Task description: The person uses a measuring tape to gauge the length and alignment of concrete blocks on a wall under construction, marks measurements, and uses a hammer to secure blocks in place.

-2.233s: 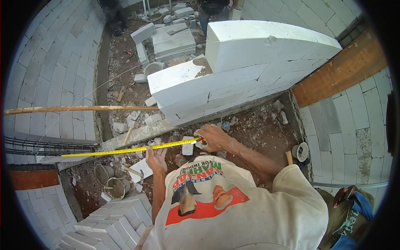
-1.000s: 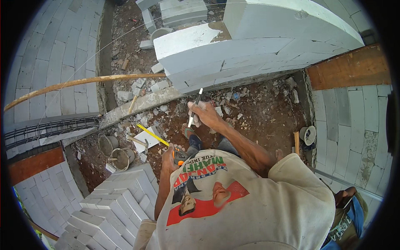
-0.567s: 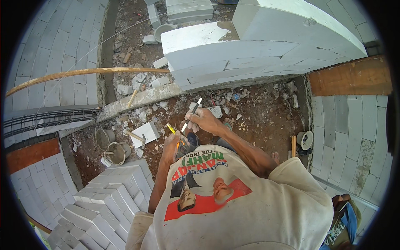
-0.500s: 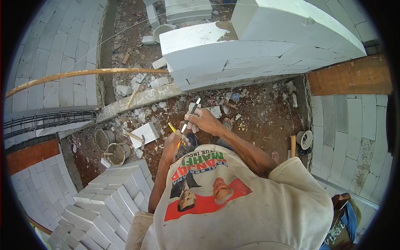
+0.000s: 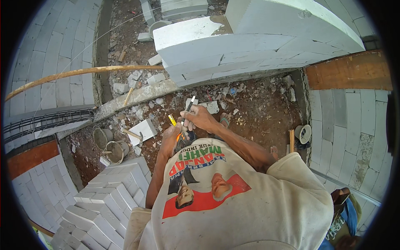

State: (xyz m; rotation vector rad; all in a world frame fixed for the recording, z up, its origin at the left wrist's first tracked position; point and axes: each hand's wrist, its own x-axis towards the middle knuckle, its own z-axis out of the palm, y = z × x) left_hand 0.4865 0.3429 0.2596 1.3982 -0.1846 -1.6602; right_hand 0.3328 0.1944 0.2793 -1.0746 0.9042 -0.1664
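My left hand (image 5: 170, 135) is closed on a tape measure (image 5: 179, 136), whose orange and dark casing is partly covered by my fingers. A short length of yellow tape blade (image 5: 172, 120) sticks out beyond the thumb. Just to the right, my right hand (image 5: 202, 117) grips a slim black and white marker (image 5: 191, 104) with its white end pointing up and away. The two hands are close together in front of my shirt, and their fingertips nearly meet. Whether they touch cannot be made out.
A white block wall (image 5: 250, 52) rises ahead. Stacked blocks (image 5: 112, 187) stand at the lower left. Two buckets (image 5: 116, 152) and a hammer (image 5: 132, 133) lying on a loose block (image 5: 146, 128) are to the left. Another bucket (image 5: 304, 134) stands right. Rubble covers the dirt floor.
More of the yellow blade shows beside my left hand. My right hand has tilted the marker and brought it slightly left and nearer the tape. The view has shifted a little.
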